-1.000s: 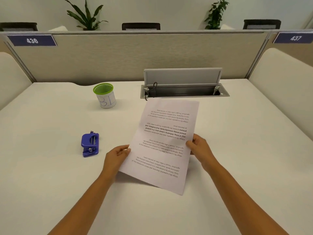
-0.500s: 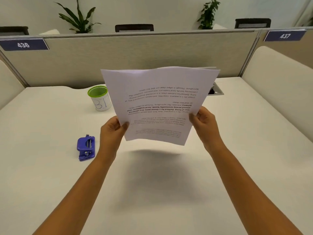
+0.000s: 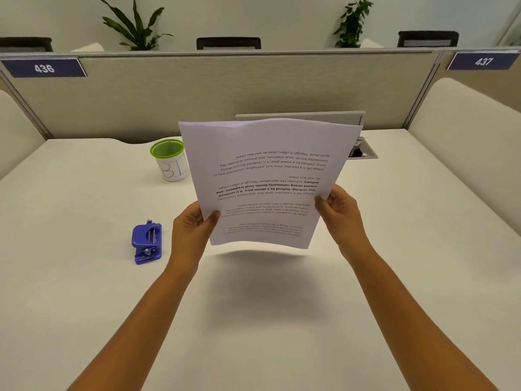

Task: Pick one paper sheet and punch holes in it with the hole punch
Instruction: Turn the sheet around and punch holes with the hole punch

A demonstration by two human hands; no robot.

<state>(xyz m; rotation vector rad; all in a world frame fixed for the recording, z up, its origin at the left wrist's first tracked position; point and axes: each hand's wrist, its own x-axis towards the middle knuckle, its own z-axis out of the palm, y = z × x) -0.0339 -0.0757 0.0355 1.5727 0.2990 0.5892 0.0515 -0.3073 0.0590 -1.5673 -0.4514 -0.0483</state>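
Note:
A white paper sheet [image 3: 267, 176] with upside-down printed text is held up above the white desk [image 3: 253, 320], tilted toward me. My left hand [image 3: 191, 230] pinches its left edge, thumb on the printed side. Gripping the right edge is my right hand [image 3: 339, 211]. A small blue hole punch [image 3: 147, 242] lies on the desk just left of my left hand, apart from it.
A white cup with a green rim [image 3: 170, 160] stands behind the punch, partly covered by the sheet. An open cable hatch [image 3: 363, 149] sits at the desk's back, mostly hidden. Beige partitions [image 3: 197, 91] close the back and sides.
Both hands lifted the sheet off the desk and tipped it upright; over the last half second it has stayed up, with the view shifted slightly.

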